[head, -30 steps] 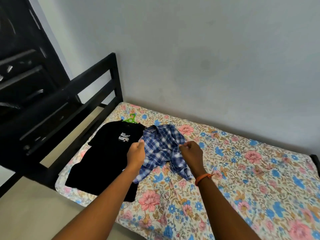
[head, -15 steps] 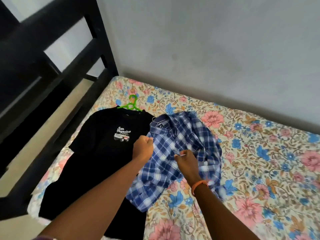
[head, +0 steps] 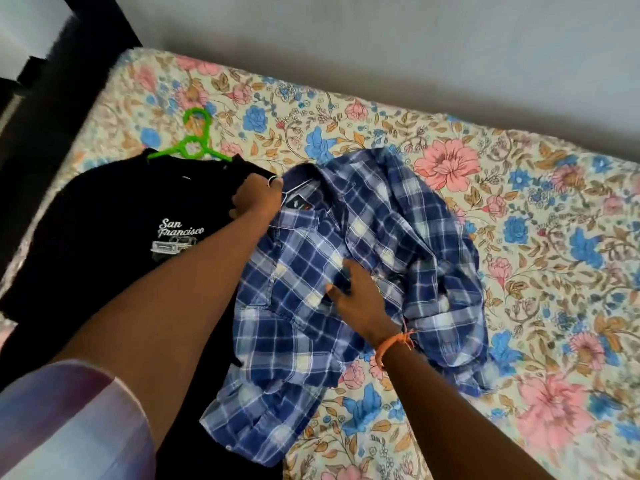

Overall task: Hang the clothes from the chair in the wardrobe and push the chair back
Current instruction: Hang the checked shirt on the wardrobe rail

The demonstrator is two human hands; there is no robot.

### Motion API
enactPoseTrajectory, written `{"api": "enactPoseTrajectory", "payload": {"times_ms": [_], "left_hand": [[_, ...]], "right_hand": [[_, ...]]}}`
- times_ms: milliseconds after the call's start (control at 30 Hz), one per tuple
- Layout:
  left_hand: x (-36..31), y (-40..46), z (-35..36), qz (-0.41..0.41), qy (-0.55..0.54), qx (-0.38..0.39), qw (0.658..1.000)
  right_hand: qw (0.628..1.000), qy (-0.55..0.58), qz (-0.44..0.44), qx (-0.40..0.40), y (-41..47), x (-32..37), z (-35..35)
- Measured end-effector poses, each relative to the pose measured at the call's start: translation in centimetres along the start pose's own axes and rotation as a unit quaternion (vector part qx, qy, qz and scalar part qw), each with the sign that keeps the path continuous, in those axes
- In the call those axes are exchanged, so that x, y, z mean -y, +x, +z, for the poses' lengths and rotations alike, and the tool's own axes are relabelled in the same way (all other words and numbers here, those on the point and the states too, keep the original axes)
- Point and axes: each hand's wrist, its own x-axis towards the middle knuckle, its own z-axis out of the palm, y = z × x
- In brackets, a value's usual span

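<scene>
A home bedroom: floral-sheeted bed (head: 485, 237) against a plain wall (head: 381, 46).

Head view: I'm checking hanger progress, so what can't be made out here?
- Green hanger: its arms lie inside the black T-shirt.
- Plaid shirt: crumpled; any hanger inside is hidden.
- Left hand: its fingertips tuck under the collar.
- Chair and wardrobe: outside the frame.
</scene>
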Motion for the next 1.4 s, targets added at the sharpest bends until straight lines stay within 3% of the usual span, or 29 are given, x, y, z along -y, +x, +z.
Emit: {"api": "enactPoseTrajectory", "payload": {"times_ms": [167, 333, 500, 667, 800, 867, 1067, 1233, 1400], "left_hand": [[-1.6, 0.7, -0.6, -0.058, -0.094, -0.005, 0.994], [-5.7, -5.6, -5.1, 0.053, -0.101, -0.065, 0.991], [-9.6, -13.9, -11.0, 0.234, -0.125, -0.013, 0.964], [-13.5, -23.8, -17.4, 0.375, -0.095, 0.032, 0.921], [-17.7, -32.4, -23.8, 0.426, -0.099, 0.042, 0.898], [-20.1, -36.9, -27.4, 0.455, -0.101, 0.023, 0.885], [-25.4, -49.2, -36.2, 0.537, -0.065, 0.004, 0.841], [-27.4, -57.1, -40.2, 0.609, -0.002, -0.052, 0.791], [-27.3, -64.2, -41.5, 0.674, -0.038, -0.075, 0.734]], "right_hand": [[0.999, 0.047, 0.003, 0.021, 0.0, -0.4, -0.4], [0.994, 0.089, 0.056, 0.036, -1.7, 0.3, -2.5], [0.993, 0.090, 0.066, 0.022, -6.1, 4.1, -6.8], [0.989, -0.003, -0.082, -0.123, -13.0, 11.3, -13.5], [0.912, -0.122, -0.231, -0.315, -20.2, 17.8, -20.7], [0.871, -0.151, -0.288, -0.368, -24.6, 20.6, -24.6], [0.825, -0.222, -0.391, -0.343, -36.3, 24.3, -32.6], [0.811, -0.198, -0.406, -0.372, -45.9, 24.2, -34.3], [0.803, -0.142, -0.383, -0.434, -55.5, 23.0, -33.8]]}}
